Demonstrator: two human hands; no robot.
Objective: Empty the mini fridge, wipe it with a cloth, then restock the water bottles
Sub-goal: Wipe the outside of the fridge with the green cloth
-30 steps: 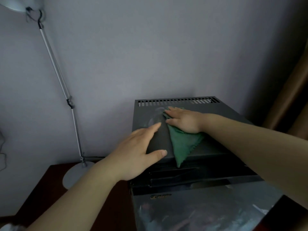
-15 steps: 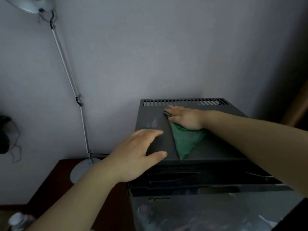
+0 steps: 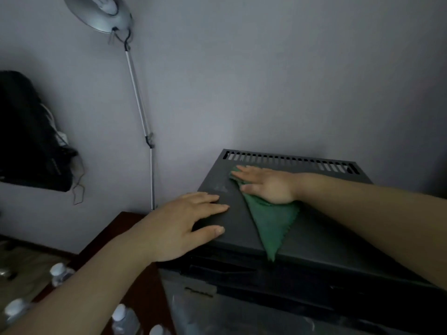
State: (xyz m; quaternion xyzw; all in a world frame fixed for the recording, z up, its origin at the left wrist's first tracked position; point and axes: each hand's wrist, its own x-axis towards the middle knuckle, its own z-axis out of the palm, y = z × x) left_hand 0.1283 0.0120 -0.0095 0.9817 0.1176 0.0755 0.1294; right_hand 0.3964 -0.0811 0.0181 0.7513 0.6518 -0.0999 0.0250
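My right hand (image 3: pixel 266 183) lies flat, fingers straight and close together, pressing the folded green microfibre cloth (image 3: pixel 271 221) onto the top of the black boxy metal mini fridge (image 3: pixel 326 245), close to the slotted vent along its back edge. My left hand (image 3: pixel 183 221) rests spread on the front left corner of that top, thumb at the front edge, gripping nothing.

Nothing pinches the cloth, so I judge a quick stroke could slide my palm off it or bunch it up. Its pointed tail reaches the fridge's front edge, and a pull toward me could drag it off. Pushed further back, a corner could snag in the vent slots.

The clear plastic water bottles with white caps (image 3: pixel 59 274) stand low at the left, below my left forearm, where a careless elbow could topple them. The slim silver lamp (image 3: pixel 139 102) stands near the fridge's left side, so an overrun stroke might strike its pole.
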